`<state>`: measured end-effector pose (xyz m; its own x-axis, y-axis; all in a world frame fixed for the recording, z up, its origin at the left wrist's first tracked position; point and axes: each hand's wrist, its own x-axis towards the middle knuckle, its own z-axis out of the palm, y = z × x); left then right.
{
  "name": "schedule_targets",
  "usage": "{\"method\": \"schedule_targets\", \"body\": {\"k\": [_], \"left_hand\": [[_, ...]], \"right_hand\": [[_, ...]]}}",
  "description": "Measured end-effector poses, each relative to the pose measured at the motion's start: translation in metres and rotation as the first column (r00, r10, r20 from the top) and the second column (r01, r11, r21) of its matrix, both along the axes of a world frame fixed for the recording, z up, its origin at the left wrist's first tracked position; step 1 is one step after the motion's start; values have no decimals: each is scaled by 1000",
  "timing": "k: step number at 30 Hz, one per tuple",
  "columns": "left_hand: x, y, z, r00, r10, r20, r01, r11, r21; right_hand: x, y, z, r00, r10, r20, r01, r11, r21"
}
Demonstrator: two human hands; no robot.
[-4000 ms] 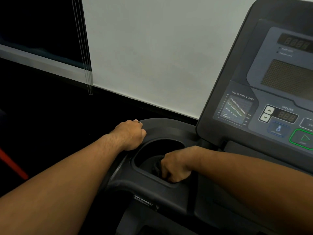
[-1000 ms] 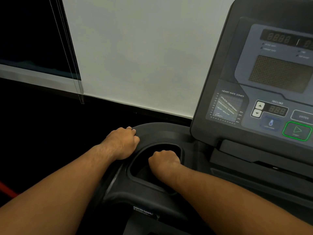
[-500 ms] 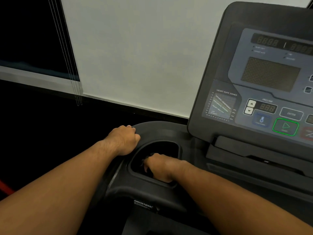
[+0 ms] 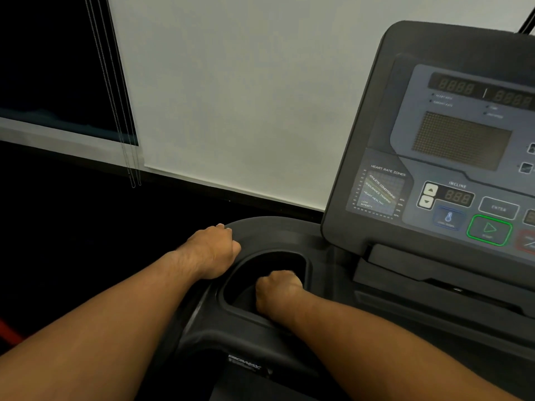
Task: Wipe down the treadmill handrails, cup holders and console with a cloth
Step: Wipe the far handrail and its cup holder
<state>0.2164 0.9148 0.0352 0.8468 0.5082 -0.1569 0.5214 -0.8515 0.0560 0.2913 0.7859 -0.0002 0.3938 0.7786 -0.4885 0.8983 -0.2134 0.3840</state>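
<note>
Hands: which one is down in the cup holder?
The right hand, fisted inside the cup holder; the left hand grips its outer rim.

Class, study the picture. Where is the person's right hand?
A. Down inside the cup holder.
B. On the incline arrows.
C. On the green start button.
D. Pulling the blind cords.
A: the right hand, fingers curled, sits down in the cup holder, left of the console.
</note>
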Motion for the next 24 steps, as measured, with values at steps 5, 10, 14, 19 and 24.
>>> {"method": "schedule_targets", "body": {"k": [5,10,14,19,24], "left_hand": [[-1,5,0,1000,0,16,0,999,-33],[-2,3,3,998,-58,5,58,998,6],[-2,4,4,996,-89,3,89,996,30],[-3,7,5,994,-107,-9,107,994,28],[-3,7,6,992,-125,-5,125,992,30]], "right_hand": [[1,2,5,979,-79,-186,89,995,47],[-4,1,27,926,-177,-334,193,981,13],[-15,-1,30,889,-181,-421,201,980,2],[-20,-21,38,862,-171,-476,255,960,117],[-24,-55,40,905,-23,-424,182,923,340]]}}
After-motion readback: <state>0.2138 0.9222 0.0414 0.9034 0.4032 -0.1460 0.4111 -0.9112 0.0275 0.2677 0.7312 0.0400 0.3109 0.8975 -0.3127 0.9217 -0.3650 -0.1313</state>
